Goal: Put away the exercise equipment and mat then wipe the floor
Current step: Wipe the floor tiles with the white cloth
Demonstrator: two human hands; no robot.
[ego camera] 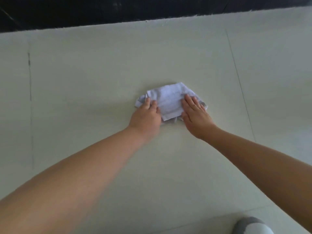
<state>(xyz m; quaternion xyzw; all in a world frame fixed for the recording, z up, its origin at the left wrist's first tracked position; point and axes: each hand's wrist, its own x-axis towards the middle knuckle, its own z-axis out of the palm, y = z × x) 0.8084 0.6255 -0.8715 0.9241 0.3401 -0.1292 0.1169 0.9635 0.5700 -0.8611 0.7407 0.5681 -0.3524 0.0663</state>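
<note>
**Two-handed wiping of a tiled floor with a folded cloth**

A white cloth (170, 100), folded into a loose, crumpled pad, lies flat on the pale tiled floor (101, 81), near the middle of the view and some way short of the black band (84, 10) that runs along the far edge. The left hand (146, 117) rests on the cloth's left edge, its fingers bent slightly over the rumpled corner; whether they pinch the fabric or merely press it cannot be told. The right hand (195, 115) lies palm-down on the right side, fingers straight and spread, pressing rather than gripping. Both forearms reach forward from the lower corners of the view. A grey-and-white rounded object (251, 227), possibly a sock-clad foot, shows at the bottom right. No exercise equipment or mat is in view, which suggests that the wiping stage is in hand.

Handling note: the cloth appears light, soft and limp, without stiffness of its own; it probably slides easily on smooth tile and bunches if pushed from one edge only. Flat pressure over both halves, as shown, should keep the pad spread. To lift it, gathering the layered edges would likely serve best.
</note>
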